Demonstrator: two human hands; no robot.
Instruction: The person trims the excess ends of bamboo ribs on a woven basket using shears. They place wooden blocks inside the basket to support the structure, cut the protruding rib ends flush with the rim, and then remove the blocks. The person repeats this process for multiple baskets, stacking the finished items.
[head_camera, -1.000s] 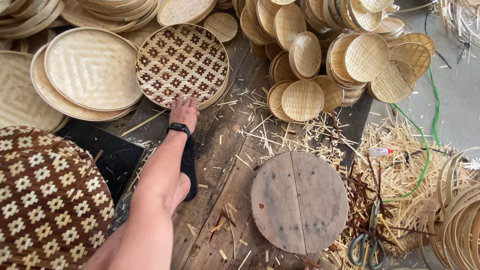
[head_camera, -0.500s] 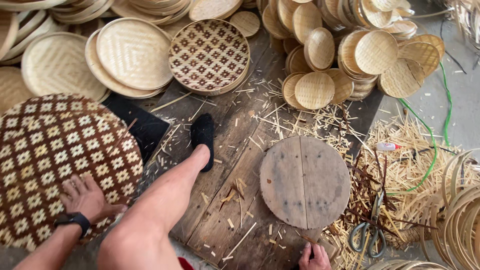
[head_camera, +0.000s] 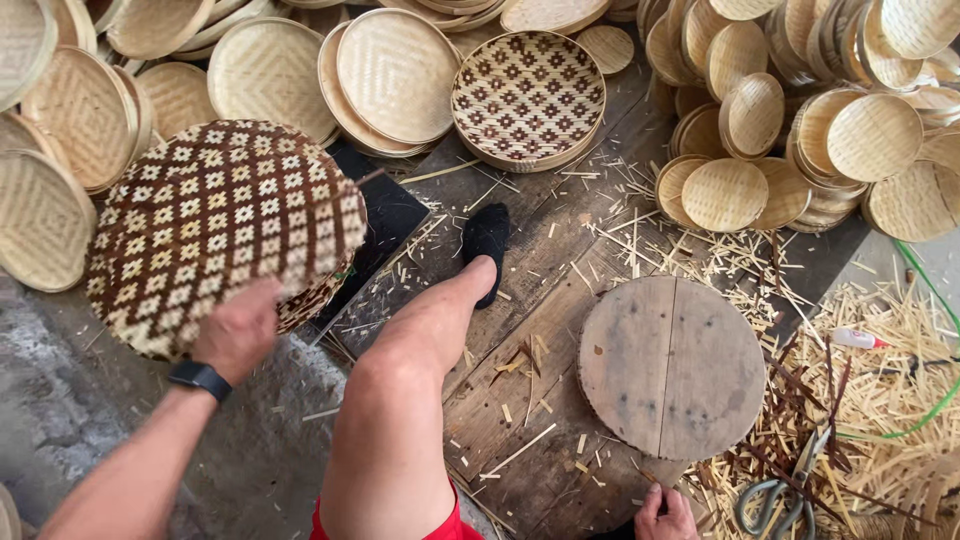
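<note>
We look steeply down from a single head-worn camera, close above our own bare knee (head_camera: 400, 370) and forearms. It faces forward across the worn wooden plank floor (head_camera: 560, 250) toward stacked round pale woven bamboo trays (head_camera: 400, 75) at the frame's top.

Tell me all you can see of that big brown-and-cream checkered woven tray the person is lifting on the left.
The checkered woven tray is a round, shallow piece plaited from flat strips, seemingly bamboo, dark brown and pale cream in a repeating diamond pattern. It is tilted, its patterned face toward the camera, raised above the dark mat and floor. The left hand grips its lower edge, and further patterned layers show beneath that edge. Plain pale trays lie around it.
</note>
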